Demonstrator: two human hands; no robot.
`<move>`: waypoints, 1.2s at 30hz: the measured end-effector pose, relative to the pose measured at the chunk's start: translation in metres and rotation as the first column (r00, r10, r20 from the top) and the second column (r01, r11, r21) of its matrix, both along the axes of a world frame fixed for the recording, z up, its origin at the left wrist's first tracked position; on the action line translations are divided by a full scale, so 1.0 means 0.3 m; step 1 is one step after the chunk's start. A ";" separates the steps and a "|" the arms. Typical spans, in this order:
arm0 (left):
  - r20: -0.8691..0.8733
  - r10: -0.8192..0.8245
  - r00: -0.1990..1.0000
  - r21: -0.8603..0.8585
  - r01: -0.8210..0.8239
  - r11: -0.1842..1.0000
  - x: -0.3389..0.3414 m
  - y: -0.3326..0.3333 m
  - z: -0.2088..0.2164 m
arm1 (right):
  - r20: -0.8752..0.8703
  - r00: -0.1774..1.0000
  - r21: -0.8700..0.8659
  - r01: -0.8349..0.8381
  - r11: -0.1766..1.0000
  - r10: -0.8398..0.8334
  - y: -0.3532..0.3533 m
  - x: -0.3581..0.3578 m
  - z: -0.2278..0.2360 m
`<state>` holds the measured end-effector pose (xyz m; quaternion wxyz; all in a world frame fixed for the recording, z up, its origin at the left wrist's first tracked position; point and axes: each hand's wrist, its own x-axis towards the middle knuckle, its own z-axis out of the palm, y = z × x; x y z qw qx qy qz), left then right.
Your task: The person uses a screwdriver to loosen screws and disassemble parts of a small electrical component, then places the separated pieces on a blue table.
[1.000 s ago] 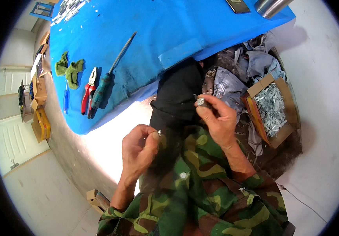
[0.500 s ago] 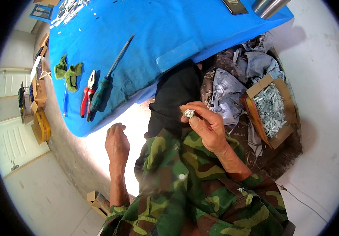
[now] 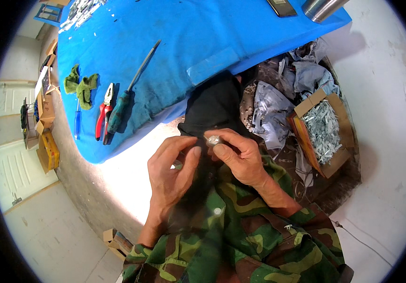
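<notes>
Metal part (image 3: 214, 140), carton (image 3: 311, 103) of strips (image 3: 322, 132)

Blue-covered table (image 3: 189, 42) across top, pale strips (image 3: 81, 13) upper left, green rag (image 3: 86, 88), blue screwdriver (image 3: 77, 121), red pliers (image 3: 102, 117), long screwdriver (image 3: 119, 112) at left, dark phone (image 3: 283, 7), steel cylinder (image 3: 322, 8) upper right

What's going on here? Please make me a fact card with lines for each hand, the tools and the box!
Right hand: pinching a small silvery piece
Left hand: close beside it; can't tell whether it holds anything
Tools: red-handled pliers, between a green-handled screwdriver and a blue-handled screwdriver
Under the tools: blue table cover
Box: open cardboard box, on the person's right, holding many silvery strips
Clothes: camouflage jacket
</notes>
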<state>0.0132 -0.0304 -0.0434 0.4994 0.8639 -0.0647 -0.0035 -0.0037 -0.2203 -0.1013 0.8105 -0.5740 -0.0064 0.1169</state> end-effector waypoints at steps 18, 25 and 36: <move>-0.149 0.046 0.988 -0.025 -0.050 0.998 -0.008 -0.063 -0.019 | 0.260 0.963 -0.327 0.162 0.931 -0.077 0.005 0.006 -0.013; 0.131 -0.075 0.989 0.125 0.059 0.990 -0.049 -0.096 -0.012 | 0.432 0.895 -0.362 0.290 0.886 -0.116 0.009 0.012 -0.032; 0.160 -0.069 0.985 -0.013 0.072 0.997 -0.060 -0.108 -0.030 | 0.358 0.921 -0.296 0.268 0.917 -0.154 -0.010 0.017 -0.009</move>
